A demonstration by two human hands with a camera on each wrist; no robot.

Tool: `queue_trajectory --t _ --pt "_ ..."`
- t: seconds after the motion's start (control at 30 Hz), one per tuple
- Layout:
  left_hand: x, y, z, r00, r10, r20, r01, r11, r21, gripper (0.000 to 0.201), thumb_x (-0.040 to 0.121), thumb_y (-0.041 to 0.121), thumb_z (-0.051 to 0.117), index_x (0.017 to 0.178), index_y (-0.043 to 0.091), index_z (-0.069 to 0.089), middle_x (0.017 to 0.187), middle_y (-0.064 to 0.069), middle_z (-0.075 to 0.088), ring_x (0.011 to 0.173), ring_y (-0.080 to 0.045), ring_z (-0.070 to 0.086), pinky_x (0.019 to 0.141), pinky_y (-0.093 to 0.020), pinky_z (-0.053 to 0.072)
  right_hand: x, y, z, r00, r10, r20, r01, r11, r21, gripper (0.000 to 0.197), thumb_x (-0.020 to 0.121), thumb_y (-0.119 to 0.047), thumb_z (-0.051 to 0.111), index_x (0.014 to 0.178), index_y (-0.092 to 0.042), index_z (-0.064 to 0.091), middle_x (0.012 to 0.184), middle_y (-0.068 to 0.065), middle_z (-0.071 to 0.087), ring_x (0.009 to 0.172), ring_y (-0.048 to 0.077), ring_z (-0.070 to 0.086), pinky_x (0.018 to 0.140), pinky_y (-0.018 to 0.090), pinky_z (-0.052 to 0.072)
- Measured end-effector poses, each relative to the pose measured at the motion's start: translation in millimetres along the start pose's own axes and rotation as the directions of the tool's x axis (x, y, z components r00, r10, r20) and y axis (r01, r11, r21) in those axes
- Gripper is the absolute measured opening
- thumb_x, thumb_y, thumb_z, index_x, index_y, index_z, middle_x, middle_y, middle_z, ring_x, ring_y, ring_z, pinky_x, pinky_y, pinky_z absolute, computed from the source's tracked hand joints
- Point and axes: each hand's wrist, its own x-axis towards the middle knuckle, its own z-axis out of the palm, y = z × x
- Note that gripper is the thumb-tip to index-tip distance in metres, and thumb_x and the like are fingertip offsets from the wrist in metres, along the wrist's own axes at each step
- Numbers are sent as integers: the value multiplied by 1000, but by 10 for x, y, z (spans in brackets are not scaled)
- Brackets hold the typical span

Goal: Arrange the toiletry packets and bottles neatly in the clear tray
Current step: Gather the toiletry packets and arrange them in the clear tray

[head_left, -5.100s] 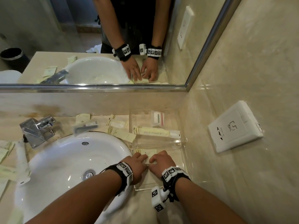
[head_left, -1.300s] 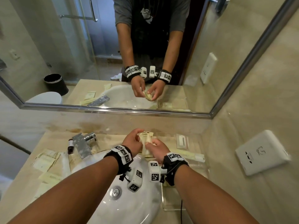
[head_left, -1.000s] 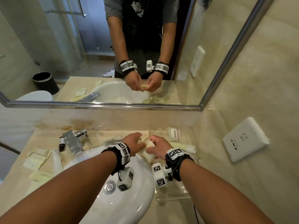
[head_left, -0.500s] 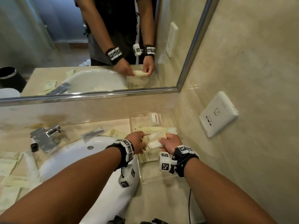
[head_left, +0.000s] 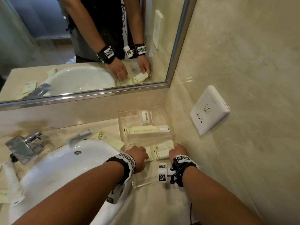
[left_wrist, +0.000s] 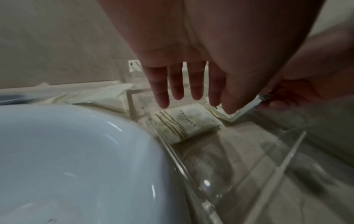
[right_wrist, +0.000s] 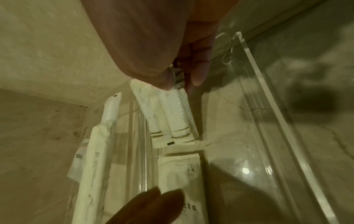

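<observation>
The clear tray [head_left: 142,184] stands between the sink and the right wall. My left hand [head_left: 138,154] lies in its near compartment, fingers [left_wrist: 176,84] straight over a flat striped cream packet [left_wrist: 184,122]. My right hand [head_left: 177,150] pinches two slim cream packets [right_wrist: 168,109] between thumb and fingers, low in the same compartment beside the flat packet [right_wrist: 178,171]. A long cream packet [head_left: 146,129] and a small white packet with a red stripe [head_left: 146,116] lie in the back compartments.
A white sink [head_left: 65,172] and chrome faucet [head_left: 24,145] fill the left. Loose cream packets [head_left: 110,140] lie behind the sink rim, more at the far left [head_left: 3,194]. A wall socket [head_left: 209,109] juts out on the right. The mirror runs along the back.
Both hands came down from above the sink with the packets into the tray's near compartment. My left hand let go of the bundle and now lies flat; my right still holds packets.
</observation>
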Motion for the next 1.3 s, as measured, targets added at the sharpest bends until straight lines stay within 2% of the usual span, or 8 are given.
queue_trajectory --t 0.1,0.23,0.43,0.6,0.8,0.93,1.03,1.3 --pt "46 67 51 995 93 36 -96 992 81 50 92 32 52 142 26 47 157 2 28 142 -28 23 110 -45 36 90 7 70 999 -27 25 29 998 -53 48 92 -8 47 138 -14 56 125 13 65 102 31 64 84 30 53" --pt "141 123 151 991 110 73 -117 988 97 48 95 34 49 143 32 45 158 5 26 144 -27 18 110 -47 37 155 24 132 999 -37 28 40 992 -124 50 97 -11 47 146 -17 48 134 11 61 110 29 61 79 25 44" --pt "204 115 186 983 100 153 -120 984 131 49 89 32 55 137 22 52 156 0 25 140 -30 22 109 -49 38 39 10 270 992 -66 -109 42 977 -210 63 92 -27 54 153 -24 35 146 9 44 130 28 51 103 38 47" --pt "216 103 172 987 107 121 -120 986 111 49 88 31 56 135 18 54 155 -3 27 139 -32 23 109 -50 38 -99 46 327 952 -250 -179 200 946 -255 38 89 -24 59 126 -29 56 138 0 44 125 21 45 105 34 42" --pt "160 -28 121 995 95 38 -96 995 14 50 88 33 55 138 30 52 156 0 29 140 -30 25 112 -45 34 -177 -388 216 879 -434 -198 393 894 -217 23 91 -32 54 112 -32 63 122 -11 55 103 11 55 82 29 45" --pt "63 -135 6 998 32 -48 -36 996 -83 43 91 28 53 134 30 55 145 -2 43 132 -30 38 108 -46 38 -111 -877 205 853 -484 -197 437 867 -240 29 91 -37 54 118 -32 61 121 -9 57 104 13 57 82 31 48" --pt "-26 -212 -146 990 -9 -139 -12 989 -150 45 85 12 57 129 21 59 133 -6 52 121 -30 49 101 -43 44 -17 -1138 240 868 -466 -169 403 862 -308 39 90 -41 56 128 -30 55 125 -2 56 111 21 55 86 36 49" --pt "-156 -597 -188 927 -142 -347 13 937 -349 39 95 32 50 133 32 53 139 6 51 126 -16 47 106 -30 39 218 -1424 356 924 -332 -191 209 855 -475 56 91 -57 45 130 -18 52 127 10 58 116 30 55 89 43 44"
